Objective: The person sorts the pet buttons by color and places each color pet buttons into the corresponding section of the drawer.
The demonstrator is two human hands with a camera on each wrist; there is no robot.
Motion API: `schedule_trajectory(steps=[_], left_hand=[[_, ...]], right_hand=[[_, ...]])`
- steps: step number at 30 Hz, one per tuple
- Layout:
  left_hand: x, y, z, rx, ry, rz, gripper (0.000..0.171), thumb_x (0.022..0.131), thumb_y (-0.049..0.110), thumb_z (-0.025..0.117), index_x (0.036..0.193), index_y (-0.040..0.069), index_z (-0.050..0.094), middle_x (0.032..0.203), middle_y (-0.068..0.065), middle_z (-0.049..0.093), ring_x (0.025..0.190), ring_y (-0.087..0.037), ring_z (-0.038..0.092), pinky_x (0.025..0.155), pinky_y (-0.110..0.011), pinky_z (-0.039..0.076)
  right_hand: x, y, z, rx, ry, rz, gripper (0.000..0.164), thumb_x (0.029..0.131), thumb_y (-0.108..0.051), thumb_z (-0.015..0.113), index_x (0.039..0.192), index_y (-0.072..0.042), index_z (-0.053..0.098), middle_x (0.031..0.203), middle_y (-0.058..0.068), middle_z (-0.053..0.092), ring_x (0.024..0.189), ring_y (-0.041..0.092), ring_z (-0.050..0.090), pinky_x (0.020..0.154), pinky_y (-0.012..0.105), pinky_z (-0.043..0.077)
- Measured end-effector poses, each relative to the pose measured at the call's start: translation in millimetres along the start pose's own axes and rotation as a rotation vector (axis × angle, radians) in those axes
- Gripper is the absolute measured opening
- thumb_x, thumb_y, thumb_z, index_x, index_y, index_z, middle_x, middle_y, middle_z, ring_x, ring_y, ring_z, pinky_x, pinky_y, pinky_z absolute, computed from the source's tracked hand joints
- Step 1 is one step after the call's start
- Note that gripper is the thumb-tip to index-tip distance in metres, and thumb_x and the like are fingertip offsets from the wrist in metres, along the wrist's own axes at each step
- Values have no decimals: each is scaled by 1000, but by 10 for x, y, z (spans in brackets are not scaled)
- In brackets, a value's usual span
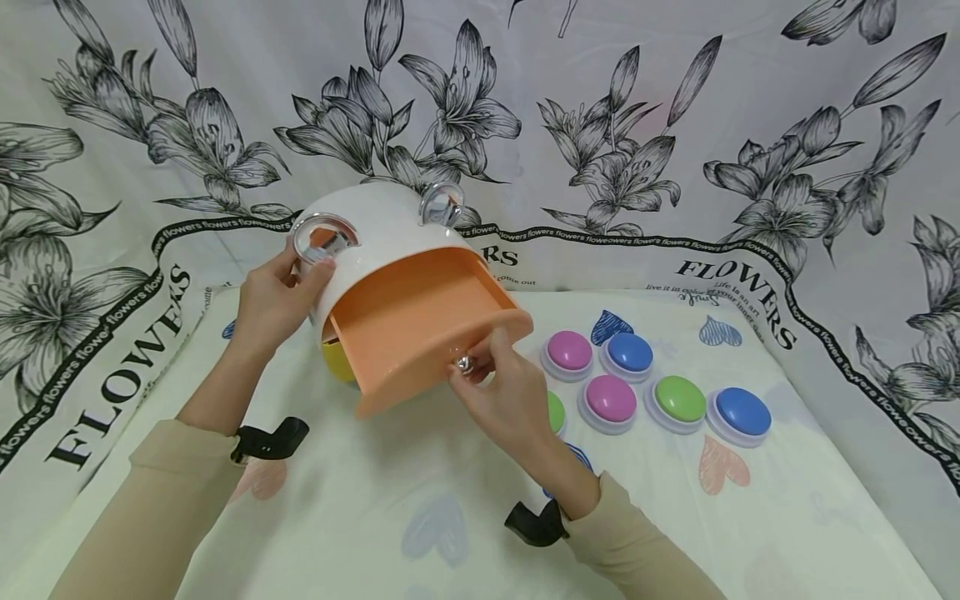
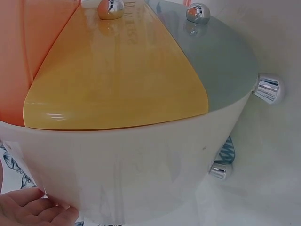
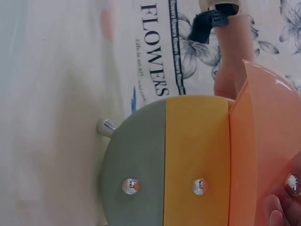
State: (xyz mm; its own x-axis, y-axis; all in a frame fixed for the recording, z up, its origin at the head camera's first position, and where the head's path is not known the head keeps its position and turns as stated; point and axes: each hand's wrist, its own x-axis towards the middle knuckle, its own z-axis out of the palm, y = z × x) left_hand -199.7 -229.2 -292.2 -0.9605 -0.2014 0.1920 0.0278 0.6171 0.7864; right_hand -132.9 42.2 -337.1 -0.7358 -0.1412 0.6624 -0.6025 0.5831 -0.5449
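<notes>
Setting: cloth-screened tabletop (image 1: 337, 542); whether home, shop or studio cannot be told.
Floral screen (image 1: 540, 50): upright white fabric, black lilies (image 1: 461, 100), "FLOWERS" lettering (image 1: 744, 287).
Heart print (image 1: 723, 465): pale cloth (image 1: 810, 533), laid flat.

I face a white curtain (image 1: 525, 67) printed with black line-drawn lilies across the upper frame. A black lettered band (image 1: 637, 241) borders it, "FLOWERS" lettering (image 1: 738, 289) beneath at left and right. Soft light covers my pale cloth-covered tabletop (image 1: 337, 542), scattered with printed hearts (image 1: 723, 465).
</notes>
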Motion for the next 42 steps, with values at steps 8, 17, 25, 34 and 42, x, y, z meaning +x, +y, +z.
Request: schedule_trajectory(steps=[8,17,25,34,42], left_hand=[[1,2,-7,2,0,-9,72,84,61,48,142,20,37,95,-11,49,80,-20,44,50,-16,41],[-3,9,0,5,7,3,71,85,60,48,141,18,39,96,-11,51,79,-20,44,49,-16,41],[1,4,0,6,11,0,72,84,60,47,142,19,37,87,-11,47,75,-20,44,47,-17,40],[-9,11,6,4,13,-5,72,85,60,47,142,19,37,89,-11,47,77,-20,43,48,-16,39],[-8,7,-2,-7,5,-4,71,85,60,47,143,20,36,101,-11,51,81,-20,44,51,-14,42]], right_hand=[[-33,-13,-18,22,-18,13,31,75,-15,74,85,-8,46,69,-1,62,61,8,58,57,21,53],[-62,-23,-33,11,-16,8,30,75,-14,73,85,-9,46,69,-2,62,60,7,57,58,13,50],[-84,-34,-43,4,-20,17,30,76,-15,74,85,-9,46,71,-1,63,62,8,58,58,14,50],[-113,-1,-101,26,-65,-24,29,77,-16,73,92,-8,50,76,-2,63,65,7,59,55,13,47],[-187,129,-228,155,-191,-68,35,79,-11,72,109,-9,55,95,1,62,79,11,59,58,19,51]])
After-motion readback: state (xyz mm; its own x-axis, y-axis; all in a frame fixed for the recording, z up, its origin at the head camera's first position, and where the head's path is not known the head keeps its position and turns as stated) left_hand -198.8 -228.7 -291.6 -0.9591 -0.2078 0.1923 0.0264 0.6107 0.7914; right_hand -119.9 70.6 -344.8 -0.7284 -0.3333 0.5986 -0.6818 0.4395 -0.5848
